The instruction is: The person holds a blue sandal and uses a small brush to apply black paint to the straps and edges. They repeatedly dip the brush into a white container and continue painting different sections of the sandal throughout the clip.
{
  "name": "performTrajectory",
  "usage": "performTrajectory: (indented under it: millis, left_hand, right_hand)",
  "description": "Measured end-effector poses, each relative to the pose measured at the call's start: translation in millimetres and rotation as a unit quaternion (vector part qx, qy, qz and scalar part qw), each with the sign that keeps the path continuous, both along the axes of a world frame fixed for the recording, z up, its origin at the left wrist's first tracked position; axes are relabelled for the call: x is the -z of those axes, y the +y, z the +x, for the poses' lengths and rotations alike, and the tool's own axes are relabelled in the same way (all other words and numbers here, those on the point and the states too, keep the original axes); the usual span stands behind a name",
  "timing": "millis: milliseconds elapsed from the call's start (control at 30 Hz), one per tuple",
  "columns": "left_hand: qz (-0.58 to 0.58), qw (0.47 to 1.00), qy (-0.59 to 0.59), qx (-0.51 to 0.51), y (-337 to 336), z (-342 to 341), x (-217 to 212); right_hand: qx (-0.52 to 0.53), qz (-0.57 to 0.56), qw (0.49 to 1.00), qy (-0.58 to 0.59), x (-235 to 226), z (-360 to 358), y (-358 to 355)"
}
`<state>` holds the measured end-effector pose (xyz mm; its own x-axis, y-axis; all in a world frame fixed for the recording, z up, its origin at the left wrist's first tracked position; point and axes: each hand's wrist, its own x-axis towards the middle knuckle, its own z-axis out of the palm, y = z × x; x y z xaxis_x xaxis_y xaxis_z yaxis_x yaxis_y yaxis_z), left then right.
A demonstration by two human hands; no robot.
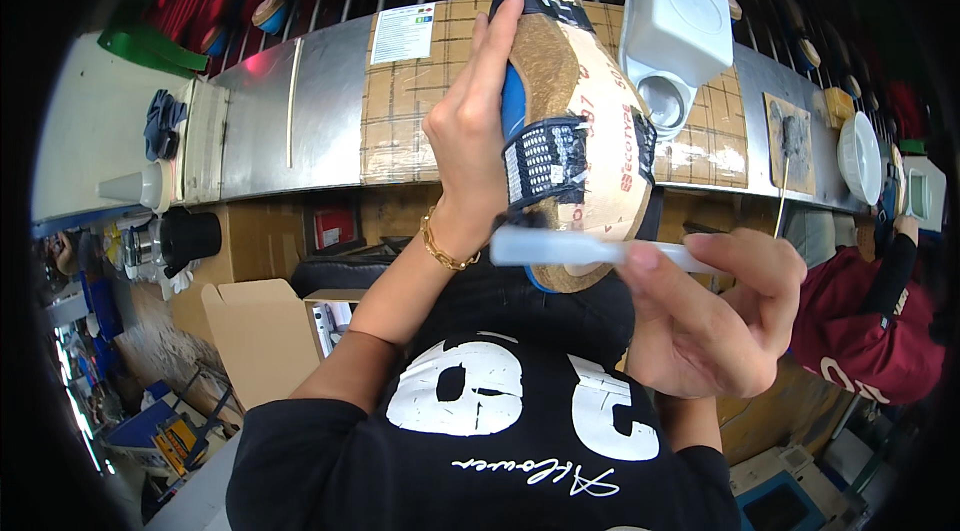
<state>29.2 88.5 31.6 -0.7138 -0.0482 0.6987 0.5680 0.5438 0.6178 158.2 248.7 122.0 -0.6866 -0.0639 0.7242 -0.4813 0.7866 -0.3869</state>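
Note:
My left hand [472,126] grips an upturned sandal on a blue last [612,136] by its left side, fingers along the edge. Its sole face shows a tan insole board with red print and brown cork-like edges; black woven straps wrap over it at the toe and heel parts. In front of the sandal's near end, my right hand [715,316] pinches a pale, translucent tool [560,247] between thumb and fingers. Motion blurs this tool, which has a broad flat end pointing left and a thin handle; its exact kind is unclear.
Brown cardboard [400,121] covers part of the metal bench, with a white squarish dispenser [680,21] on it, its round cup facing me. Farther right are a stained board with a stick and a white bowl [858,156]. A co-worker in maroon [870,321] is at right. Barred racks with lasts run behind.

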Motion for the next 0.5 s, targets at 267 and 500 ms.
performTrajectory:
  millis: [267,500]
  left_hand:
    - [0.050,0.997,-0.035,0.045,-0.6,-0.6,-2.6]
    - [0.055,0.994,-0.068,0.060,-5.1,-0.4,-0.3]
  right_hand:
    - [-0.003,-0.006,1.000,0.020,0.4,-8.3,3.8]
    - [-0.002,-0.063,0.997,-0.043,4.5,-11.3,5.2]
